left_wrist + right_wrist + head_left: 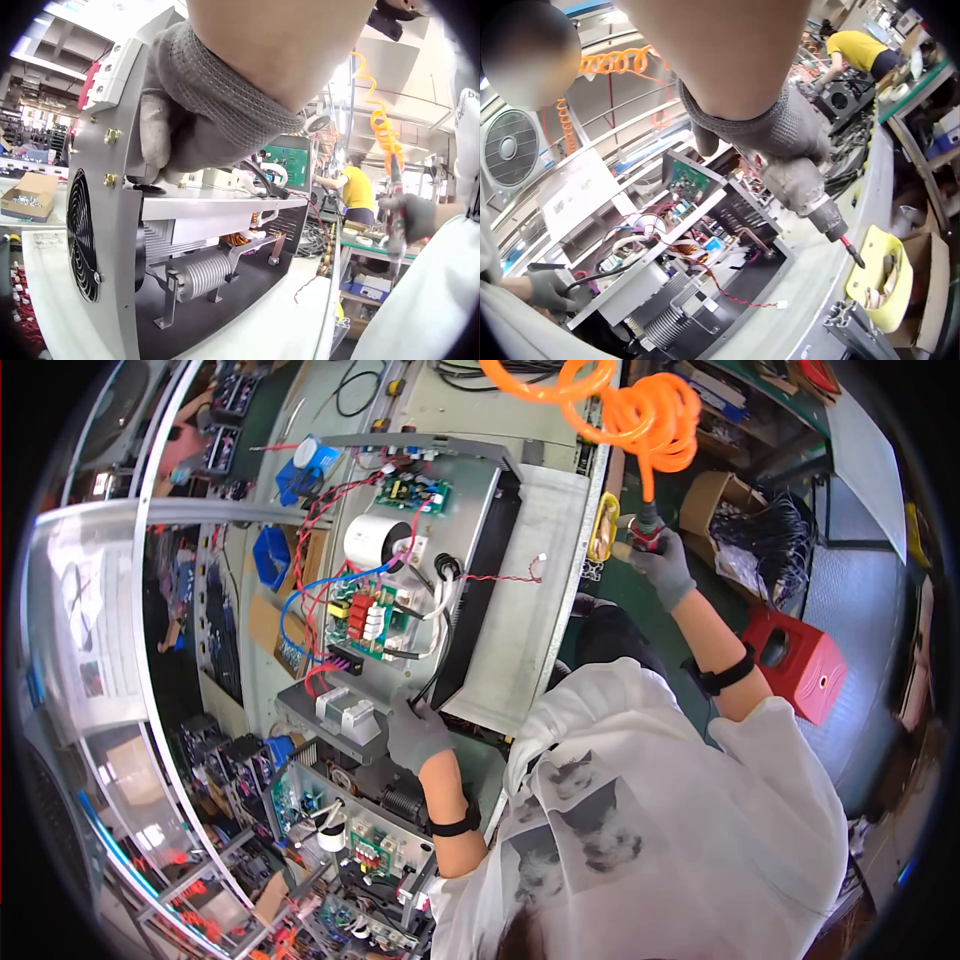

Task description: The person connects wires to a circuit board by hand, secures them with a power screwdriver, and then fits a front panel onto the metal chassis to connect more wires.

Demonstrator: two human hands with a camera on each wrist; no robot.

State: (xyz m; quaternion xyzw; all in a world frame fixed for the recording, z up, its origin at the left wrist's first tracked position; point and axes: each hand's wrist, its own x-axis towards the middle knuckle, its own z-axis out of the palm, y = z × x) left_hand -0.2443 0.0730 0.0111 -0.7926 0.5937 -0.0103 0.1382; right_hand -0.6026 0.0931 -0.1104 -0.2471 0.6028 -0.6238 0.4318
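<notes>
The gloved left hand (418,736) is at the near end of an open metal chassis (470,490), its fingers curled round a black cable (447,650). In the left wrist view this left hand (202,112) bends over the top of the grey end panel (112,172), its fingertips partly hidden. Away from the chassis, the gloved right hand (665,568) grips an air screwdriver (648,525) hung on a coiled orange hose (655,425). The right wrist view shows the driver's bit (853,253) pointing down beside a yellow bin (885,281), with the right hand (791,169) round its body.
A second open chassis (350,830) lies beside the first. Red and blue wires (300,595) loop over the circuit boards. A red stool (795,665) and a carton of black cables (715,505) stand on the floor side. A person in yellow (859,51) works farther along the bench.
</notes>
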